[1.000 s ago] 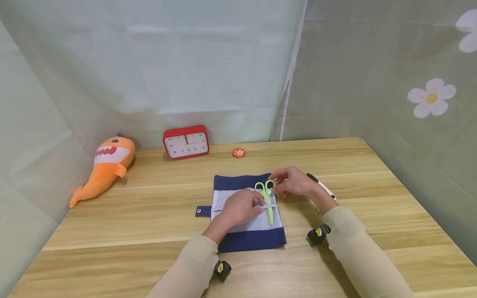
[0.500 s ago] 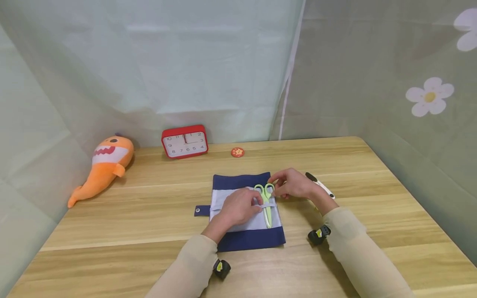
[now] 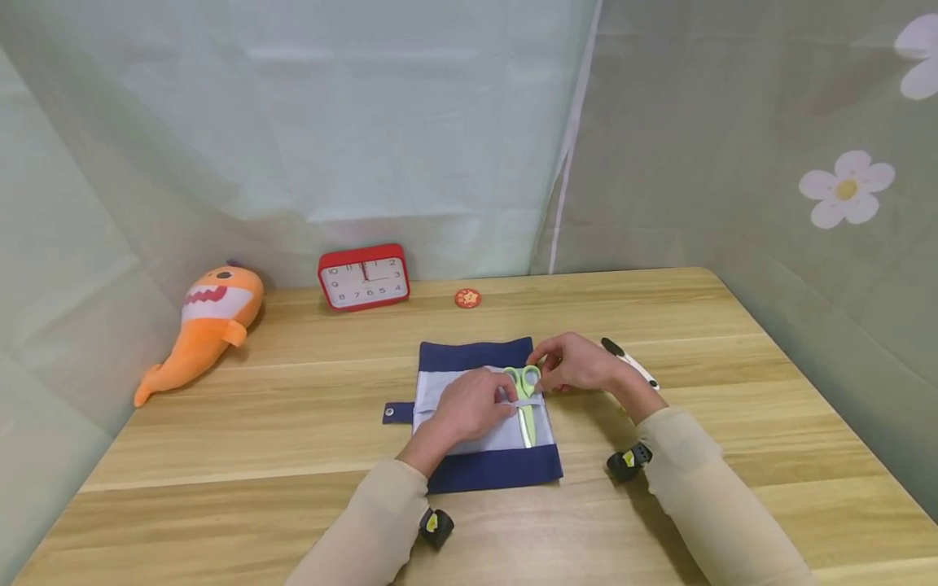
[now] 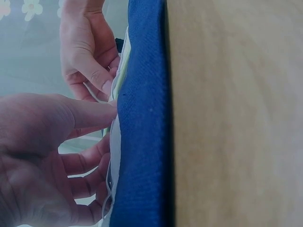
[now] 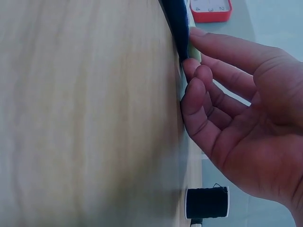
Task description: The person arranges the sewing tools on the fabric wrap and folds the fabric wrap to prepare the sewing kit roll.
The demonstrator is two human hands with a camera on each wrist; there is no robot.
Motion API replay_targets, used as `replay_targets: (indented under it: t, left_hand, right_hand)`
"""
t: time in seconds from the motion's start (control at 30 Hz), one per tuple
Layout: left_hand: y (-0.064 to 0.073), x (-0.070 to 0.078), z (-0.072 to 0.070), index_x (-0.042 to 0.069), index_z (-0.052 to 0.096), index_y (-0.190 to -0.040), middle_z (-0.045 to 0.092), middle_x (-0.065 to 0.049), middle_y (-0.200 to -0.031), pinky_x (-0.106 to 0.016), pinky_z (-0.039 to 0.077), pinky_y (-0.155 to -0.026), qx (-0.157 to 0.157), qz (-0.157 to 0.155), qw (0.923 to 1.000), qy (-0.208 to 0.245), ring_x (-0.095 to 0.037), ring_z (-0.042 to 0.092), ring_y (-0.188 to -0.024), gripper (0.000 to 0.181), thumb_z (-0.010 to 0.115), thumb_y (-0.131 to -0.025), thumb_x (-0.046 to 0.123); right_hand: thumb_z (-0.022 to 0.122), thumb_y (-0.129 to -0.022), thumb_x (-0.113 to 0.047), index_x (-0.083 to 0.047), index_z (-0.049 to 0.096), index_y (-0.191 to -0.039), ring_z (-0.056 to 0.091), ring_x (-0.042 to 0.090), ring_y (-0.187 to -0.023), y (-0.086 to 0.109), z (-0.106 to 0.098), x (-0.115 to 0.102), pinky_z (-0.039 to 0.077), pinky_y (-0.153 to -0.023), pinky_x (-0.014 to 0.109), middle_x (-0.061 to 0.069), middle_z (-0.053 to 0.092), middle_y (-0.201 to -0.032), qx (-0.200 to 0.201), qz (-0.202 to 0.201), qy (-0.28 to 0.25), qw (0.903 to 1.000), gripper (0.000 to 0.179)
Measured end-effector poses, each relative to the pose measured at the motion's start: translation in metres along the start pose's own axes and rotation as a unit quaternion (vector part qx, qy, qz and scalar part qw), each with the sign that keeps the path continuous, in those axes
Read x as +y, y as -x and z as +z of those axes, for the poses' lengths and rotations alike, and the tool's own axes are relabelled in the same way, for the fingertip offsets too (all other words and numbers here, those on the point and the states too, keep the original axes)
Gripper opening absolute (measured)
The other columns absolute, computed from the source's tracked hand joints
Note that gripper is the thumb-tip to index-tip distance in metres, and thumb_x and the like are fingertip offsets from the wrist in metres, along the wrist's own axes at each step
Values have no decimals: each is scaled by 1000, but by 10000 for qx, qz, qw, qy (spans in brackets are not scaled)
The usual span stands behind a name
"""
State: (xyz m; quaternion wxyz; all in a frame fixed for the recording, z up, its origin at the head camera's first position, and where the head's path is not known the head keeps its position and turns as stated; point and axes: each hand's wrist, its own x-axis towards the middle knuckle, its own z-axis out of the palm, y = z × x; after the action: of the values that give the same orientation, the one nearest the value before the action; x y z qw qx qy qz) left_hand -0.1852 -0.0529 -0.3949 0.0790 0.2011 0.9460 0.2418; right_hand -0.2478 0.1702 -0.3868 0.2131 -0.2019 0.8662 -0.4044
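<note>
Light green scissors (image 3: 528, 389) lie on an unfolded navy and pale grey cloth case (image 3: 495, 472), handles away from me, blades under a grey elastic strap (image 3: 527, 402). My left hand (image 3: 472, 404) rests over the middle of the case, thumb and forefinger pinching the strap beside the scissors. In the left wrist view its other fingers curl loosely. With thumb and fingertips, my right hand (image 3: 576, 361) holds the right finger ring of the scissors at the case's right edge. In the right wrist view the case's edge hides part of that grip.
A black and white elongated item (image 3: 630, 363) lies behind my right wrist. The right wrist view shows a spool of black thread (image 5: 207, 202). Toward the back are an orange plush shark (image 3: 208, 330), a red clock (image 3: 364, 278) and a round red badge (image 3: 467, 298).
The scissors have slid a little toward me under the strap, and their blades have shifted slightly in angle. Both hands stay in nearly the same place.
</note>
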Motion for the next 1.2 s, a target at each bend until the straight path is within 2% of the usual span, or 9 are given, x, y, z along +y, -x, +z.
replay_targets:
  t: [0.23,0.67,0.97,1.07,1.2]
  left_hand:
    - [0,0,0,17,77,-101,64,0,-88,-32,45,-72,25,-15,10000,41,-16,55,-82,7,79,-95,20]
    - [0,-1,1,17,76,-99,64,0,-86,-31,45,-71,106,53,9999,21,-15,55,-81,7,80,-93,19]
    - [7,-4,-3,15,77,-106,67,-3,-93,-36,49,-79,19,22,9997,251,-18,58,-86,11,78,-95,16]
    - [11,-8,-7,14,77,-106,67,-3,-94,-36,50,-79,112,-41,9996,256,-18,58,-86,12,79,-94,13]
    - [15,-13,-9,13,76,-97,65,-2,-88,-35,49,-77,312,-77,9992,221,-17,57,-82,8,80,-91,10]
  right_hand:
    - [80,-86,-3,0,70,-119,57,14,-63,0,0,-1,47,-60,27,4,66,-81,10,25,213,9998,35]
    - [81,-86,-3,-1,70,-119,57,14,-62,0,2,-2,46,-59,27,3,65,-81,86,124,256,9996,34]
    - [82,-86,-4,-2,70,-116,56,14,-62,0,2,-1,46,-59,27,3,65,-79,90,130,224,9996,33]
    - [82,-86,-4,-2,71,-115,57,14,-62,0,2,-1,46,-59,27,3,64,-79,105,177,190,9996,31]
    - [82,-86,-3,-3,71,-113,57,15,-63,0,2,-1,47,-60,28,4,64,-79,141,226,160,9995,30]
